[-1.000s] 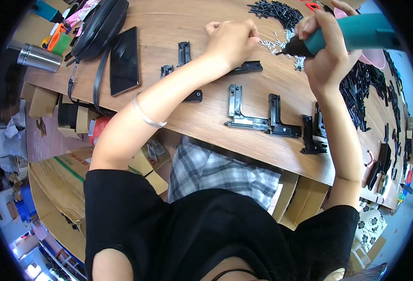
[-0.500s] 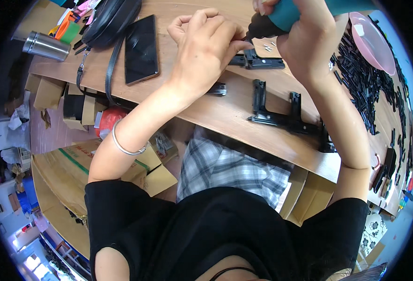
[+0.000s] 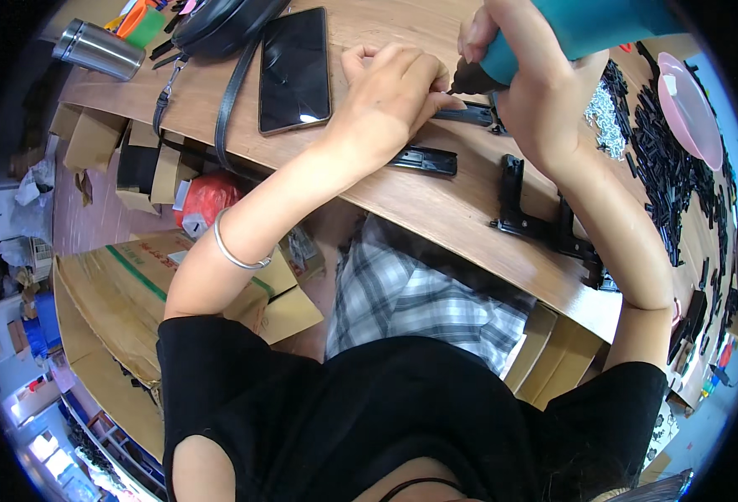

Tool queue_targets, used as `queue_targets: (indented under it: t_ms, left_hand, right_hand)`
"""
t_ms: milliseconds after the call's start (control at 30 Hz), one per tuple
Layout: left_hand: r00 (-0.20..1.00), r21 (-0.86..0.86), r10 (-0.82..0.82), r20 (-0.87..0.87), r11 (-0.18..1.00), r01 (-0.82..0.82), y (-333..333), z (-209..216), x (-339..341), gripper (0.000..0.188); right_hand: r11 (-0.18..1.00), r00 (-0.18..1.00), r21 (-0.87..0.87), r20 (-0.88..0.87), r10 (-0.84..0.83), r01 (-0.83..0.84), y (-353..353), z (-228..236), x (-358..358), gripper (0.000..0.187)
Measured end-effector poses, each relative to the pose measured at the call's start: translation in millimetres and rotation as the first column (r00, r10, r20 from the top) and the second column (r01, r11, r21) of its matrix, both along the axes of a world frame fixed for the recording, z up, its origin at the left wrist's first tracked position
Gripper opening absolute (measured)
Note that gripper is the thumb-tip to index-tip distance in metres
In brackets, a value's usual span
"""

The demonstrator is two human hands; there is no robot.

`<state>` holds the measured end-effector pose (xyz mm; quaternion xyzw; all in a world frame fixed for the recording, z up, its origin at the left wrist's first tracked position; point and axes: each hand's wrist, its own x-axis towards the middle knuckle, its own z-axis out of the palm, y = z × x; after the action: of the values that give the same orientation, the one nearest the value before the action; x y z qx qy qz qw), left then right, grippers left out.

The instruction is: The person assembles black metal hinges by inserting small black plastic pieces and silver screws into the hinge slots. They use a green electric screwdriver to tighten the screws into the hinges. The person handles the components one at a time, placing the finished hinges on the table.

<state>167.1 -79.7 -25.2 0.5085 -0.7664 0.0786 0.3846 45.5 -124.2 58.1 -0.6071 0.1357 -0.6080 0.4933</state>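
My right hand is wrapped round a teal power screwdriver, whose dark nose points left. Close to its tip, my left hand has its fingers curled and its thumb pressed inward; what they pinch is hidden. Just beyond the left fingertips lies a long black plastic part, partly covered by the hands. A separate black strip-like piece rests on the table below my left hand. Nearer my right forearm is a black bracket-shaped assembly with upright arms.
On the wooden table, a phone, black bag and steel tumbler stand left. At right are small silver screws, a heap of black parts and a pink basin. Cardboard boxes sit below.
The view has shifted, so the table things appear farther right. Both hands and the screwdriver have come slightly nearer to me. The silver screws beside my right wrist now show.
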Motion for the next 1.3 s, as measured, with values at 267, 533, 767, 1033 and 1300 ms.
queue_targets:
  t_ms: [267, 533, 767, 1033, 1300]
  left_hand:
    - [0.999, -0.011, 0.016, 0.033, 1.000, -0.016, -1.9, -0.4, 2.5, 0.030]
    - [0.994, 0.117, 0.109, -0.021, 0.987, -0.106, -5.9, -0.7, 5.7, 0.066]
    - [0.997, 0.280, 0.074, 0.006, 0.957, -0.073, -4.0, -5.0, 8.5, 0.066]
    - [0.998, 0.235, 0.062, 0.015, 0.970, -0.064, -5.0, -2.0, 7.2, 0.059]
    - [0.996, 0.271, 0.058, 0.063, 0.960, -0.073, -6.8, -0.2, 6.4, 0.061]
  right_hand:
    - [0.998, 1.000, -0.061, 0.005, 0.011, -0.011, -6.3, -6.1, 2.3, 0.037]
    - [0.992, 0.998, 0.124, -0.049, 0.035, -0.028, 0.5, -4.8, -3.5, 0.036]
    - [0.997, 0.995, 0.070, -0.098, -0.015, 0.022, -6.3, -14.7, -5.2, 0.032]
    - [0.991, 0.974, 0.074, -0.190, 0.123, -0.111, -13.8, -16.3, -8.9, 0.030]
    - [0.983, 0.984, 0.060, -0.022, 0.177, -0.175, -21.5, -1.1, -27.7, 0.037]
